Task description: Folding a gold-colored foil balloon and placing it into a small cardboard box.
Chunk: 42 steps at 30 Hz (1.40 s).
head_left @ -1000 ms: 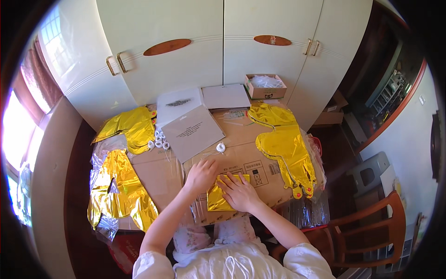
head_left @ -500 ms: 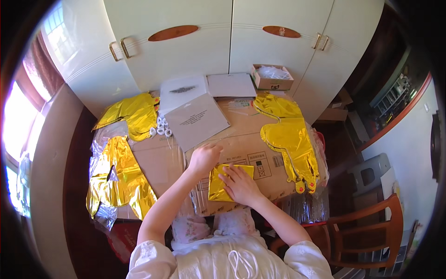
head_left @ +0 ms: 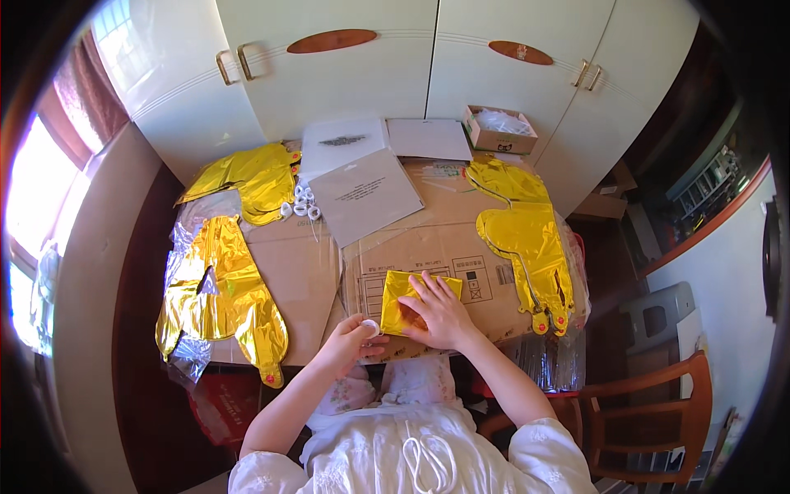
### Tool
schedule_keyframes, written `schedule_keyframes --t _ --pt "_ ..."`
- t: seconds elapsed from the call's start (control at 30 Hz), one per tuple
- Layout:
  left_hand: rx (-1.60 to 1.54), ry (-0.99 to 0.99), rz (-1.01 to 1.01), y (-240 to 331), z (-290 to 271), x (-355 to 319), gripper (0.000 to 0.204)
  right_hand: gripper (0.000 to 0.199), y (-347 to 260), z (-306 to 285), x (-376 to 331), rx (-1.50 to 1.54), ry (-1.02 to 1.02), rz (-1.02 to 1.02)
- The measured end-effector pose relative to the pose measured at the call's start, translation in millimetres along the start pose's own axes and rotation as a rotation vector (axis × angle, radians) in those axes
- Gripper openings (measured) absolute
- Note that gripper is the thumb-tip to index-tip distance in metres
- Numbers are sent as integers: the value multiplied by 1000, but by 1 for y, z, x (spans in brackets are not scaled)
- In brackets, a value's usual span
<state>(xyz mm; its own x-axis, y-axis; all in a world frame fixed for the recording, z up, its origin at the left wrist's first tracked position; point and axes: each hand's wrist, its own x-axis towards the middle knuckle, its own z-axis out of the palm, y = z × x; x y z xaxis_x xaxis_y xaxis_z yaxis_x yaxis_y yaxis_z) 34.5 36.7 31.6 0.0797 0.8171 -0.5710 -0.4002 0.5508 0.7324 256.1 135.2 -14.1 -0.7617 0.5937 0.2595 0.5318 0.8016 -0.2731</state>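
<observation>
**Pressing the folded gold foil flat while the left hand pulls back**

Holding the folded gold foil balloon down on the flattened cardboard that covers the desk, the right hand lies spread across the packet, fingers open and flat on it, gripping nothing. A second ago both hands worked the foil together and it was wider and looser; now it is a compact square, lying just in front of the person at the near edge of the cardboard.

The left hand has drawn away from the packet toward the body and now pinches a small white piece between thumb and fingertips, close beside the packet's near-left corner. What the piece is cannot be told; it looks like the small white rolls lying farther back by the grey sheet.

Judging from this, the folding looks finished and the packet is merely being kept shut under the right palm. Other gold foil balloons lie unfolded at the left and right.
</observation>
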Motion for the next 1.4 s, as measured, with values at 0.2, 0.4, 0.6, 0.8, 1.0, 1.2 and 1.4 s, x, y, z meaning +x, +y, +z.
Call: schedule_keyframes --t 0.2,0.4,0.6,0.8,1.0,1.2,1.4 --pt "42 -7 68 6 5 9 27 77 -8 -14 1 -21 -90 9" --pt "874 115 513 -14 -23 30 24 65 -1 -2 -3 -20 -44 -14" --pt "957 174 553 2 17 27 23 63 -1 -3 -2 -33 -78 7" --pt "1203 264 843 -5 19 43 24 64 0 -4 -3 -18 -74 7" --pt "1244 194 1158 -22 8 53 12 66 -2 -2 -1 -20 -72 9" --pt "1223 97 1067 -20 2 46 10 70 -6 -9 0 -36 -92 13" --pt "1202 174 1101 -17 -1 28 24 70 -4 -5 -3 -83 -65 10"
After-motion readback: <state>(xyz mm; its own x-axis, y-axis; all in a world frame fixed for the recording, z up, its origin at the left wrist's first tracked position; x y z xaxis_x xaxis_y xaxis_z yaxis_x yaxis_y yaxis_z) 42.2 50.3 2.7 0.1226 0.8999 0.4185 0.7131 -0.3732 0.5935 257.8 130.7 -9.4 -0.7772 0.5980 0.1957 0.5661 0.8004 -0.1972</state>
